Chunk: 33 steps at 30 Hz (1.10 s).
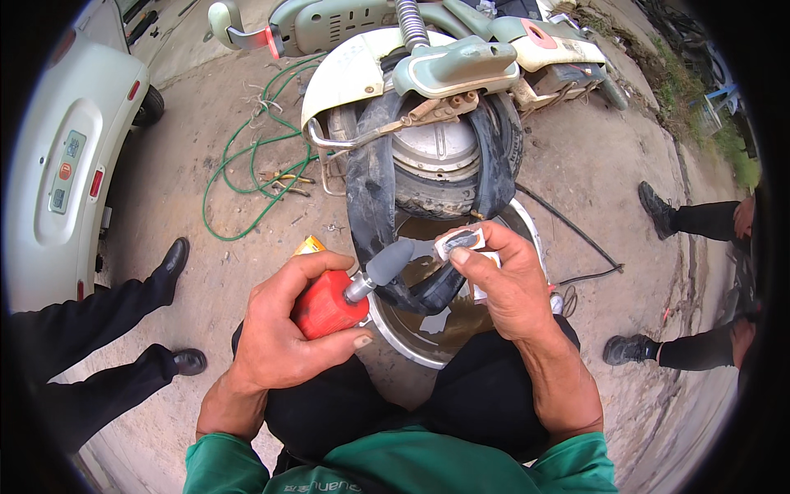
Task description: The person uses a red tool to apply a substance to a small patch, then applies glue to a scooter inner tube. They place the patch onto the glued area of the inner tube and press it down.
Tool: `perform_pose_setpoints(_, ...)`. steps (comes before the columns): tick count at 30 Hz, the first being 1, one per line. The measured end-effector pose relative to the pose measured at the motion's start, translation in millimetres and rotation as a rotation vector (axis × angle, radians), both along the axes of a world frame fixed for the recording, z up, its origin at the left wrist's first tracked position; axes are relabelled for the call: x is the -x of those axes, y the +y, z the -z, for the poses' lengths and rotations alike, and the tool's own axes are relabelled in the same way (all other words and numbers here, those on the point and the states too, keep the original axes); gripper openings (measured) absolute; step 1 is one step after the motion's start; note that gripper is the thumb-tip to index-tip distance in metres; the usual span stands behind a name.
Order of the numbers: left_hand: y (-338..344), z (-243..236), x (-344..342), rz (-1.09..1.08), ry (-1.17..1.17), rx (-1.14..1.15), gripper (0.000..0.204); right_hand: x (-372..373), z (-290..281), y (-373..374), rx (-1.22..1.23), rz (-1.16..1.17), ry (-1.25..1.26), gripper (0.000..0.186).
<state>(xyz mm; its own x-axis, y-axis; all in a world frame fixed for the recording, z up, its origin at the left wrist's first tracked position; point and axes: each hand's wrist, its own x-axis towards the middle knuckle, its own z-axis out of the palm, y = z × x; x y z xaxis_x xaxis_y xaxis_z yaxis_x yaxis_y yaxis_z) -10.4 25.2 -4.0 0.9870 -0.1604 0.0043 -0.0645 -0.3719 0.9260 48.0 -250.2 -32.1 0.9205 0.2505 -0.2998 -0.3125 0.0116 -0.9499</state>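
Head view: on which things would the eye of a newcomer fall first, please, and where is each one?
Probably first the bright red tool with its grey tip, in the left hand near the centre. Next, the small dark patch on white backing in the right hand. Beyond the hands, a black inner tube loops from the scooter wheel down to a round water basin.

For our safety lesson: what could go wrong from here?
If spinning, the grey bit, aimed toward the right grip, might nick it or the black tube nearby. The dark patch, held above the basin, could slip into the water. The red tool, in the left grip, might get wet if dropped.
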Motion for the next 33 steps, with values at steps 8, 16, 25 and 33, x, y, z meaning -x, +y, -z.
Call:
perform_pose_setpoints(8, -7, -7, -4, 0.099, 0.052, -0.071, 0.065, 1, 2, 1, -0.063, 0.044, -0.029, 0.016)
perform_pose_setpoints(16, 3, -8, 3, 0.051, 0.383, 0.466, 0.070, 1, -1, 2, -0.009, 0.032, -0.057, 0.014)
perform_pose_setpoints(25, -11, -48, -26, 0.243, -0.076, -0.192, 0.075, 0, 1, -2, -0.015, 0.092, -0.149, 0.014)
perform_pose_setpoints(33, -12, -20, -22, 0.208, -0.036, -0.288, 0.067, 5, -4, -2, 0.064, 0.007, -0.169, 0.015)
